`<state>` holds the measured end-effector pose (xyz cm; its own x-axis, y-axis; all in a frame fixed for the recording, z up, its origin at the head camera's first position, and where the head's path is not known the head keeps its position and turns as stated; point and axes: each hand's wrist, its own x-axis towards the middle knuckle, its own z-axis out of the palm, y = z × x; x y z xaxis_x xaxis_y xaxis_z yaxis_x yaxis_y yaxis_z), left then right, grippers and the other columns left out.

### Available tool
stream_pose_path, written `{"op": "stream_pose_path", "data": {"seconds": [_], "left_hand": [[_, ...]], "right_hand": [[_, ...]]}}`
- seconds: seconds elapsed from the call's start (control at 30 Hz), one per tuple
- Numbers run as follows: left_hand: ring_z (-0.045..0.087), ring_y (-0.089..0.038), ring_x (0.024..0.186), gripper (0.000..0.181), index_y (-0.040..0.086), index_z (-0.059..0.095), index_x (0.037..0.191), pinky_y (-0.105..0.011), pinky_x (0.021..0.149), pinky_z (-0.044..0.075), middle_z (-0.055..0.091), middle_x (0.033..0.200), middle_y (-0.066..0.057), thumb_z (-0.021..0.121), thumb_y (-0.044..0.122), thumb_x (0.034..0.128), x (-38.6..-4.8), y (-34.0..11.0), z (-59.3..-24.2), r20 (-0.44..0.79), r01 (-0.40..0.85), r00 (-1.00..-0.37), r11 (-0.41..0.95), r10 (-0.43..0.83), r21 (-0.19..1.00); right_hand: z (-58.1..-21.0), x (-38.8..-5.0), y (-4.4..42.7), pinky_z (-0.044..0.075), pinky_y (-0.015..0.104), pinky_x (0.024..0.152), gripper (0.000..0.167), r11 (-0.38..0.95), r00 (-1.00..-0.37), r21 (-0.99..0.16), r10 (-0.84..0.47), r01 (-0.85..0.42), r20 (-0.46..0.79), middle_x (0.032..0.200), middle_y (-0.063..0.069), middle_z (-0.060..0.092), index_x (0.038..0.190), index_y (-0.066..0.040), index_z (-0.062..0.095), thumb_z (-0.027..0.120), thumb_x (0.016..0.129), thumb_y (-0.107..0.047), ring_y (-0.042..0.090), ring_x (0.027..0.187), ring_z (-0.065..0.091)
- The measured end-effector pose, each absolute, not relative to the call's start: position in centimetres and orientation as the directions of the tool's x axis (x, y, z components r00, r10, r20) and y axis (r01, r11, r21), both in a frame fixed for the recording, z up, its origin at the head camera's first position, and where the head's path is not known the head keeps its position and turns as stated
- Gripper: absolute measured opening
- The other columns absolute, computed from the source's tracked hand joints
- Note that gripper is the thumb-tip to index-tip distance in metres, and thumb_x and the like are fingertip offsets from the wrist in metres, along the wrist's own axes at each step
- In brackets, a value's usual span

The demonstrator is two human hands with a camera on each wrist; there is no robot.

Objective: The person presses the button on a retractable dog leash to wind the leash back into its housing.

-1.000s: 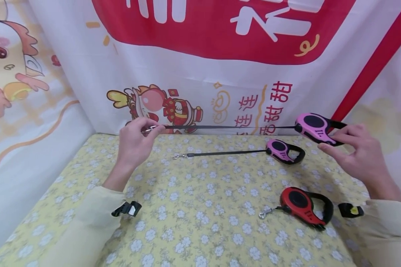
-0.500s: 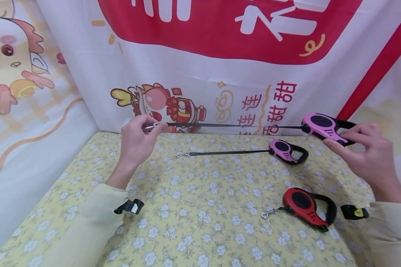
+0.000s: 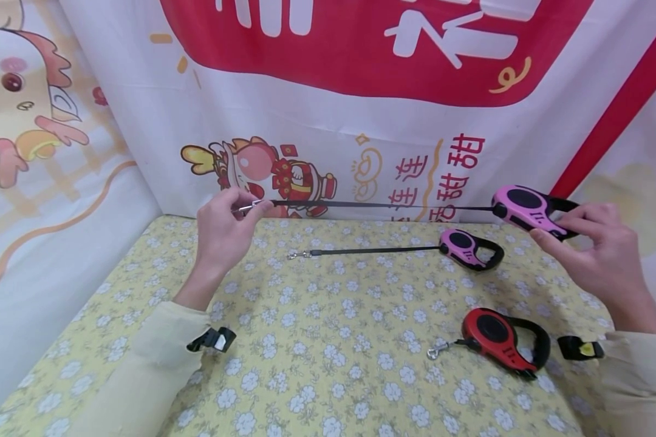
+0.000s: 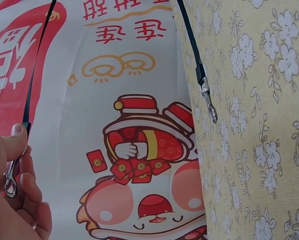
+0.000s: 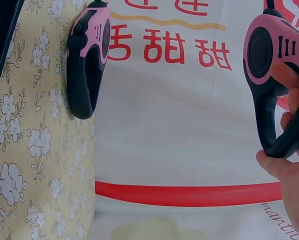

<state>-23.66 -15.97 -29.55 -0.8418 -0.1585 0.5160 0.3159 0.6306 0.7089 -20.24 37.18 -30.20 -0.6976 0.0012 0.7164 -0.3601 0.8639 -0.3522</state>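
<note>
The left hand (image 3: 224,229) pinches the metal clip (image 3: 248,207) of a black leash strap (image 3: 350,205). That strap runs taut through the air to a pink and black leash case (image 3: 522,203), which the right hand (image 3: 601,255) grips by its black handle. In the left wrist view the held clip (image 4: 10,181) hangs between thumb and fingers. The right wrist view shows the held case (image 5: 262,47) with fingers on its handle. Below lies a second pink case (image 3: 460,244), its strap (image 3: 377,249) drawn out to the left and ending in a clip (image 3: 299,255).
A red and black leash case (image 3: 489,331) lies at the right front of the flowered tablecloth (image 3: 306,364), its short clip (image 3: 439,349) pointing left. A printed white and red cloth (image 3: 317,112) hangs behind the table, with another printed cloth (image 3: 60,212) at the left.
Across the last second the head view shifted slightly and the right hand moved a little to the right with its case. Since half a second ago almost nothing differs.
</note>
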Motion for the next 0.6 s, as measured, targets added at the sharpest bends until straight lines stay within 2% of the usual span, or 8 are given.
{"op": "stream_pose_path", "data": {"seconds": [0.1,0.13,0.17,0.23,0.3,0.37,0.43,0.6], "left_hand": [[0.068,-0.026,0.093,0.031,0.004,0.073,0.108,-0.034,0.085,0.052,0.074,0.106,-0.013,0.076,0.033,0.0994,-23.7,-15.87,-29.59,0.507,0.313,-0.849,0.629,-0.152,0.712],[0.069,-0.027,0.094,0.03,0.004,0.073,0.108,-0.034,0.085,0.053,0.074,0.106,-0.013,0.076,0.033,0.0996,-23.69,-15.83,-29.6,0.506,0.314,-0.85,0.629,-0.148,0.711],[0.07,-0.027,0.094,0.029,0.004,0.073,0.109,-0.035,0.085,0.054,0.074,0.107,-0.013,0.076,0.031,0.0997,-23.74,-15.79,-29.67,0.505,0.315,-0.851,0.629,-0.144,0.711],[0.07,-0.028,0.094,0.028,0.003,0.074,0.109,-0.035,0.084,0.054,0.074,0.107,-0.014,0.076,0.03,0.1,-23.77,-15.72,-29.77,0.512,0.324,-0.849,0.632,-0.135,0.704],[0.069,-0.028,0.092,0.027,0.003,0.074,0.109,-0.035,0.083,0.052,0.074,0.106,-0.014,0.076,0.029,0.1003,-23.76,-15.66,-29.86,0.522,0.332,-0.843,0.64,-0.127,0.693],[0.068,-0.027,0.09,0.026,0.003,0.075,0.109,-0.034,0.081,0.052,0.074,0.106,-0.014,0.076,0.028,0.1001,-23.8,-15.61,-29.95,0.53,0.34,-0.839,0.643,-0.122,0.686],[0.066,-0.027,0.088,0.026,0.003,0.076,0.109,-0.033,0.08,0.049,0.075,0.105,-0.014,0.075,0.028,0.1009,-23.76,-15.55,-29.94,0.537,0.345,-0.836,0.651,-0.114,0.676],[0.062,-0.025,0.091,0.025,0.004,0.076,0.11,-0.032,0.08,0.048,0.073,0.106,-0.013,0.074,0.027,0.1016,-23.62,-15.35,-29.92,0.525,0.345,-0.845,0.649,-0.099,0.678]], "right_hand": [[-30.32,-20.27,37.06,0.023,0.017,0.078,0.031,0.863,-0.687,-0.336,-0.018,-0.378,0.726,0.096,0.013,0.057,0.096,0.015,0.074,0.086,0.085,-0.011,-0.015,0.104,0.027],[-30.32,-20.26,37.0,0.023,0.017,0.078,0.03,0.863,-0.684,-0.332,-0.022,-0.382,0.729,0.096,0.012,0.056,0.097,0.015,0.074,0.086,0.085,-0.009,-0.015,0.104,0.027],[-30.33,-20.25,36.97,0.023,0.017,0.079,0.028,0.861,-0.682,-0.331,-0.025,-0.386,0.731,0.095,0.008,0.057,0.097,0.015,0.074,0.085,0.084,-0.007,-0.015,0.104,0.027],[-30.33,-20.24,36.92,0.023,0.016,0.08,0.026,0.854,-0.675,-0.331,-0.031,-0.401,0.738,0.096,-0.008,0.056,0.097,0.016,0.074,0.085,0.083,-0.004,-0.015,0.104,0.028],[-30.33,-20.22,36.92,0.024,0.016,0.08,0.025,0.846,-0.669,-0.335,-0.034,-0.416,0.743,0.098,-0.025,0.05,0.096,0.015,0.074,0.085,0.082,-0.002,-0.015,0.104,0.029],[-30.35,-20.21,36.91,0.025,0.016,0.08,0.023,0.839,-0.668,-0.342,-0.034,-0.423,0.743,0.1,-0.037,0.042,0.095,0.015,0.074,0.085,0.081,0.0,-0.015,0.104,0.03],[-30.36,-20.21,36.84,0.025,0.016,0.081,0.023,0.835,-0.666,-0.344,-0.036,-0.43,0.745,0.101,-0.04,0.042,0.095,0.015,0.074,0.084,0.08,0.002,-0.016,0.105,0.031],[-30.36,-20.28,36.36,0.025,0.012,0.085,0.022,0.83,-0.665,-0.343,-0.045,-0.441,0.746,0.104,-0.034,0.043,0.095,0.015,0.073,0.083,0.079,0.003,-0.017,0.109,0.032]]}}
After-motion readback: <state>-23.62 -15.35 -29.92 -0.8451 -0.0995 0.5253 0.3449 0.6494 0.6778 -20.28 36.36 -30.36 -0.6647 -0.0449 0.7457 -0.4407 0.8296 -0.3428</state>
